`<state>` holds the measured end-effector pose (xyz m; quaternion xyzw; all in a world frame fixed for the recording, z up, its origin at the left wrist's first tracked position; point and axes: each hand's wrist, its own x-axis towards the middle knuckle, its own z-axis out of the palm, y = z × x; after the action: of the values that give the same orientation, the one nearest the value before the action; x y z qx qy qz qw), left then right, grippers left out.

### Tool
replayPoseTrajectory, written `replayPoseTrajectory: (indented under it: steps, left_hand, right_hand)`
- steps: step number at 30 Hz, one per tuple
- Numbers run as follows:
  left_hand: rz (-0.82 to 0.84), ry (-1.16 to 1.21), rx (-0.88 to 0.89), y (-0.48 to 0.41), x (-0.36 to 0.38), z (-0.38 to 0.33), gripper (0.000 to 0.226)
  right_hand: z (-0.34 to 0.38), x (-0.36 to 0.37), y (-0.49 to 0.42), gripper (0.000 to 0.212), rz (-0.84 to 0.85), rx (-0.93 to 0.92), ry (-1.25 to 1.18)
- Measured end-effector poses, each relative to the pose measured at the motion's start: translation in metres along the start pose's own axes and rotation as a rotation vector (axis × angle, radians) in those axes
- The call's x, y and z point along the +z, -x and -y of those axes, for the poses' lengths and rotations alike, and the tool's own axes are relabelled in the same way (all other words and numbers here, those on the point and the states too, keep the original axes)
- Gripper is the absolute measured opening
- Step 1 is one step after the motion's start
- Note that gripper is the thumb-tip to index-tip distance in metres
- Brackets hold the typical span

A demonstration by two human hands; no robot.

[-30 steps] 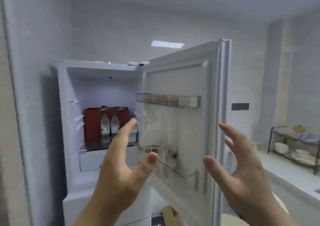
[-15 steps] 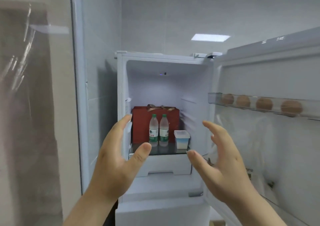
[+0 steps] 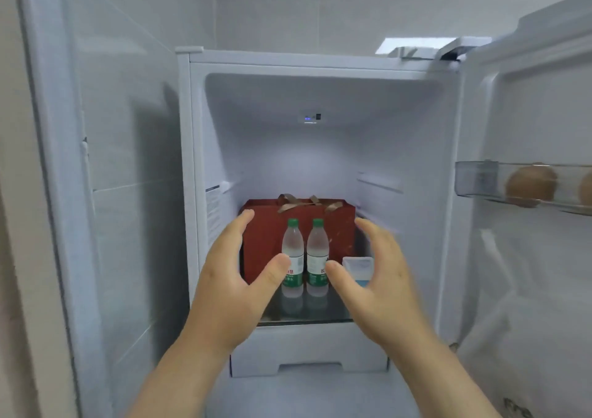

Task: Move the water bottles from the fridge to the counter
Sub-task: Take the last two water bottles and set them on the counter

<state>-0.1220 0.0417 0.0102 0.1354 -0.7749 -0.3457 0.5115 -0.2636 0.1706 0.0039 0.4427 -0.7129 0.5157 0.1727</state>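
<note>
since half a second ago both hands have pushed forward toward the fridge (image 3: 192, 193) opening, and the view has closed in, so the shelf fills more of the frame and the door to the right has slid mostly out of sight.

taking the red gift bag (image 3: 266, 225) as the landmark: the two water bottles stand upright directly in front of it on the glass shelf (image 3: 304, 315), side by side and nearly touching. the left bottle (image 3: 293, 251) and the right bottle (image 3: 317, 251) both have green caps and green-and-white labels. to the right of the bag, near the shelf's front, sits a small white tub (image 3: 358, 268). the counter is not in view.

the left hand (image 3: 230, 289) is spread wide, thumb reaching toward the left bottle, fingers up along the bag's left edge; it holds nothing. the right hand (image 3: 381, 286) is likewise wide open and empty, its thumb just beside the right bottle, its fingers in front of the tub. whether either thumb already touches a bottle i cannot tell, since the right hand is blurred.

the risks, as i judge them: the bottles look frosted, probably damp, so a loose grip could let one slip. they stand so close that closing on one may tip the other against the bag or off the shelf's front. the right hand could also nudge the tub.
</note>
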Motion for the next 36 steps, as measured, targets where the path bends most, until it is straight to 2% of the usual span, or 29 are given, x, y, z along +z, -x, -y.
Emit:
replayPoseTrajectory:
  steps: [3,8,12,16,20,23,27,31,36]
  left_hand:
    - [-0.024,-0.042,-0.077,-0.039,0.041,0.038,0.07]
    - [-0.016,-0.012,-0.249,-0.095,0.104,0.114,0.07]
    - [0.066,0.012,-0.431,-0.136,0.146,0.169,0.079]
    - [0.117,-0.041,-0.593,-0.171,0.176,0.229,0.094]
    - [0.122,-0.088,-0.666,-0.18,0.191,0.271,0.081]
    - [0.121,-0.08,-0.698,-0.18,0.199,0.284,0.066]
    - [0.124,-0.084,-0.671,-0.181,0.206,0.294,0.054]
    - [0.09,-0.086,-0.651,-0.18,0.203,0.293,0.041]
    - [0.031,-0.062,-0.576,-0.17,0.189,0.276,0.04]
  right_hand:
    - [-0.043,0.034,-0.046,0.072,0.011,0.137,-0.028]
    - [-0.106,0.102,-0.109,0.079,0.04,0.484,-0.129]
    - [-0.152,0.148,-0.144,0.088,0.101,0.608,-0.133]
    - [-0.187,0.182,-0.176,0.087,0.141,0.658,-0.043]
    - [-0.222,0.208,-0.196,0.064,0.216,0.674,0.092]
    - [-0.232,0.216,-0.199,0.06,0.216,0.684,0.101]
    - [-0.243,0.225,-0.198,0.074,0.209,0.696,0.109]
    - [-0.241,0.225,-0.195,0.065,0.146,0.713,0.086]
    - [-0.217,0.204,-0.18,0.056,0.048,0.682,0.043]
